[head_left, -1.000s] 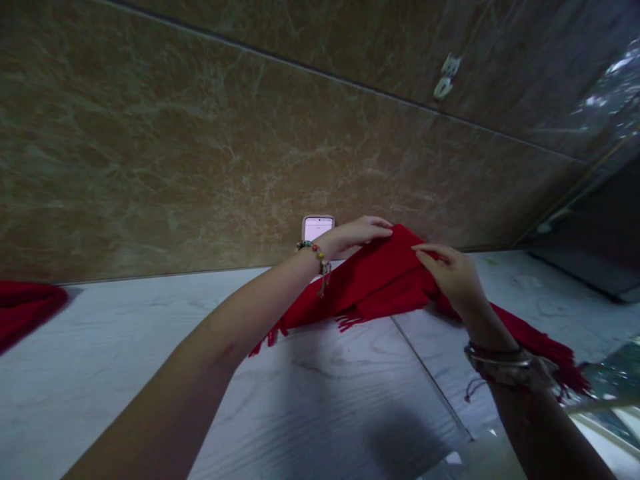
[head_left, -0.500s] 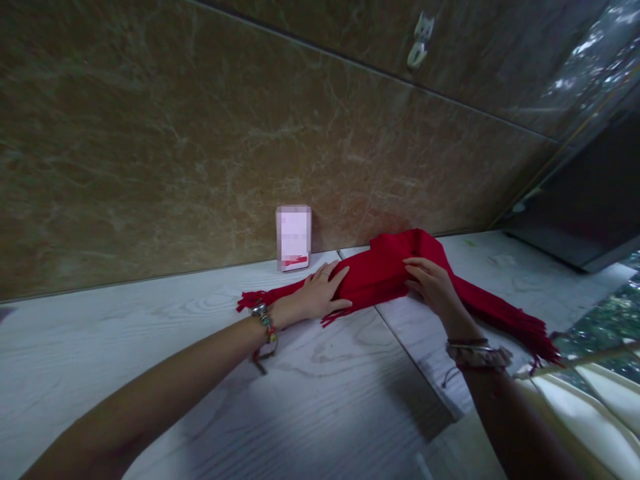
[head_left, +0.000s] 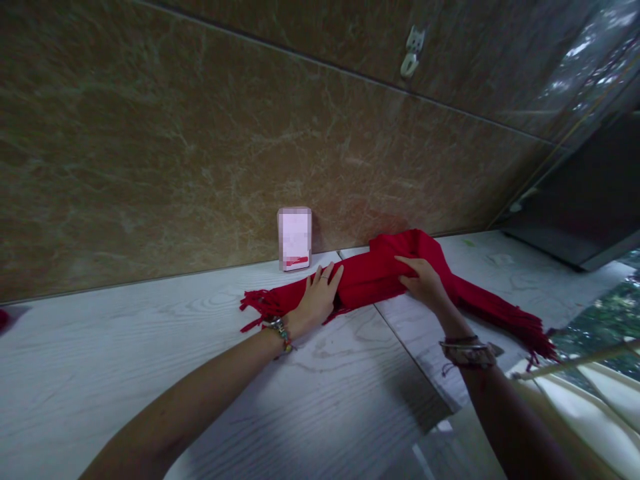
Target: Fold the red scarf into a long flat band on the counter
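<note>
A red knitted scarf [head_left: 373, 277] with fringed ends lies on the white wood-grain surface, doubled over at its bend near the wall. My left hand [head_left: 319, 297] rests flat across its left part, fingers stretched out and a ring on one of them. Farther right, my right hand [head_left: 424, 283] touches the middle of the scarf; its forefinger and thumb are apart on the cloth, and the other fingers are partly hidden. One tail runs off toward the lower right, its fringe near the surface's edge. Beaded bracelets circle both wrists.
A phone [head_left: 295, 239] with a blurred screen leans upright against the brown marbled wall [head_left: 175, 167]. A white hook [head_left: 411, 53] is fixed higher up. At right stands a dark box-like object [head_left: 575, 193]; a white railing [head_left: 595, 400] lies below. Something red [head_left: 3, 319] shows at the left edge.
The scarf's left fringed end has spread wider toward me. My left hand has turned, its fingers pointing more toward the wall. My right hand has shifted slightly left.
</note>
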`<state>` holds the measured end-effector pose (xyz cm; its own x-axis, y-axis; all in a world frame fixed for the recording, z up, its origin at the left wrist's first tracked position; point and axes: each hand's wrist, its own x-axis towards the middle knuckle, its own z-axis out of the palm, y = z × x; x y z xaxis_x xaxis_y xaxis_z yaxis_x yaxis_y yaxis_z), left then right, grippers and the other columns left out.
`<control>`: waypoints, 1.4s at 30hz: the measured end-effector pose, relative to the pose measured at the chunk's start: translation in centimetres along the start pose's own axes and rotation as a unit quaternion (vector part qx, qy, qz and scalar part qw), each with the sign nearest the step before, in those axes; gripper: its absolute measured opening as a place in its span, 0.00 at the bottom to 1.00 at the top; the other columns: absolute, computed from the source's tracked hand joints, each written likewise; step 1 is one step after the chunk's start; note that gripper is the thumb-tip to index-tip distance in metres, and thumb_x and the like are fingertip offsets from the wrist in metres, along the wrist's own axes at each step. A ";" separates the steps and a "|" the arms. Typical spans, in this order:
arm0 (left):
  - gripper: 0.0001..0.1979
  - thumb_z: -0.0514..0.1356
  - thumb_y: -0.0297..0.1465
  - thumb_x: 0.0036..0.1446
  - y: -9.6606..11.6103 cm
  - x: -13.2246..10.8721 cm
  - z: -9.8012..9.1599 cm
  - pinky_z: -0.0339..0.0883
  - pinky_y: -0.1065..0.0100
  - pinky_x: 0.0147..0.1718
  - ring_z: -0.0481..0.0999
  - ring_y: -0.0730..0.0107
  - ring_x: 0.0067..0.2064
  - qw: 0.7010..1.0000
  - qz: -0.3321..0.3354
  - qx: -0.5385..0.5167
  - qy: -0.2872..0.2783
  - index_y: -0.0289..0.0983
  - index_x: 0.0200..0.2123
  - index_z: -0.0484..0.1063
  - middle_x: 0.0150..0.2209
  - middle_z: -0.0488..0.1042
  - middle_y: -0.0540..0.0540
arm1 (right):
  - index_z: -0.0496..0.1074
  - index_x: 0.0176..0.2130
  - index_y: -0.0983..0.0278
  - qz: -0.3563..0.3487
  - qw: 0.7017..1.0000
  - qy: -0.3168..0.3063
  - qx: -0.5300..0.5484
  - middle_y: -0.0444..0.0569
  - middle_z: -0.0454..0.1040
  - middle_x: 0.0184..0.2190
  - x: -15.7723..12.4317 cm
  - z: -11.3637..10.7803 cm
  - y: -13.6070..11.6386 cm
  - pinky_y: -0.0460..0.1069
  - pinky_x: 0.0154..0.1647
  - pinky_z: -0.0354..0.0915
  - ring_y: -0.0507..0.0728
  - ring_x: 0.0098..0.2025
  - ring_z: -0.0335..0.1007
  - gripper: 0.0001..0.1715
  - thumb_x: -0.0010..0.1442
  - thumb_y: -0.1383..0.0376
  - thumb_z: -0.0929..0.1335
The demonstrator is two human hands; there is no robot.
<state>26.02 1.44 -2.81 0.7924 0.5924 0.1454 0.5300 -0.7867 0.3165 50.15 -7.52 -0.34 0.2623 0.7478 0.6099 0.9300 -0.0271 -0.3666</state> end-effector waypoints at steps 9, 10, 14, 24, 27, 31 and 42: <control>0.40 0.45 0.14 0.46 0.3 -0.1 -3.7 0.40 0.40 0.55 0.36 0.49 0.64 0.994 0.098 0.054 -0.010 0.40 0.63 0.42 0.65 0.39 0.42 | 0.74 0.39 0.65 -0.108 0.992 0.024 -0.061 0.54 0.75 0.37 -0.9 -1.1 -0.2 0.57 0.48 0.64 0.59 0.42 0.70 0.19 0.55 0.69 0.58; 0.40 0.45 0.14 0.47 0.3 -0.4 -3.5 0.40 0.38 0.54 0.36 0.47 0.64 0.991 0.111 0.059 -0.035 0.41 0.63 0.42 0.65 0.38 0.42 | 0.74 0.39 0.64 -0.102 0.993 0.015 -0.061 0.54 0.74 0.39 -1.2 -1.2 -0.1 0.57 0.48 0.64 0.59 0.43 0.70 0.19 0.54 0.69 0.58; 0.40 0.49 0.17 0.49 0.1 -1.1 -2.2 0.42 0.35 0.52 0.33 0.46 0.64 0.985 0.125 0.033 -0.117 0.45 0.63 0.40 0.65 0.36 0.43 | 0.72 0.43 0.63 -0.086 0.993 -0.057 -0.050 0.54 0.71 0.47 -2.1 -1.6 0.5 0.57 0.48 0.64 0.59 0.49 0.67 0.20 0.51 0.70 0.60; 0.38 0.47 0.15 0.47 0.2 -0.9 -4.0 0.38 0.42 0.56 0.37 0.56 0.64 0.976 0.175 0.023 -0.124 0.43 0.62 0.47 0.65 0.41 0.45 | 0.71 0.45 0.64 -0.139 0.982 -0.125 -0.038 0.55 0.70 0.48 -1.2 -0.4 -0.7 0.60 0.53 0.60 0.61 0.54 0.62 0.17 0.57 0.64 0.61; 0.36 0.48 0.17 0.51 -0.6 -1.4 -2.9 0.36 0.39 0.55 0.35 0.55 0.64 0.969 0.193 0.080 -0.133 0.45 0.62 0.45 0.65 0.41 0.46 | 0.73 0.39 0.64 -0.126 0.985 -0.112 -0.031 0.56 0.73 0.44 -1.4 0.3 0.0 0.59 0.51 0.62 0.60 0.50 0.67 0.16 0.58 0.64 0.59; 0.36 0.50 0.18 0.54 -1.5 -1.5 -2.0 0.37 0.43 0.56 0.33 0.54 0.64 0.967 0.205 0.121 -0.087 0.47 0.62 0.43 0.65 0.39 0.46 | 0.73 0.39 0.66 -0.054 0.997 -0.038 -0.031 0.57 0.74 0.41 -0.6 0.7 0.3 0.57 0.46 0.65 0.61 0.45 0.69 0.15 0.54 0.64 0.63; 0.28 0.48 0.18 0.59 -2.9 -0.6 -2.8 0.48 0.55 0.56 0.46 0.63 0.63 0.956 0.261 0.132 -0.026 0.46 0.60 0.51 0.63 0.48 0.48 | 0.73 0.43 0.62 0.110 0.994 -0.014 0.019 0.48 0.74 0.30 0.4 1.2 0.5 0.51 0.30 0.67 0.53 0.24 0.66 0.24 0.44 0.68 0.66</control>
<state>23.15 3.82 -1.22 0.9801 0.1040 0.1694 0.1115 -0.9931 -0.0355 50.41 -6.47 -1.13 0.4500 0.7448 0.4927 0.8408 -0.1674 -0.5148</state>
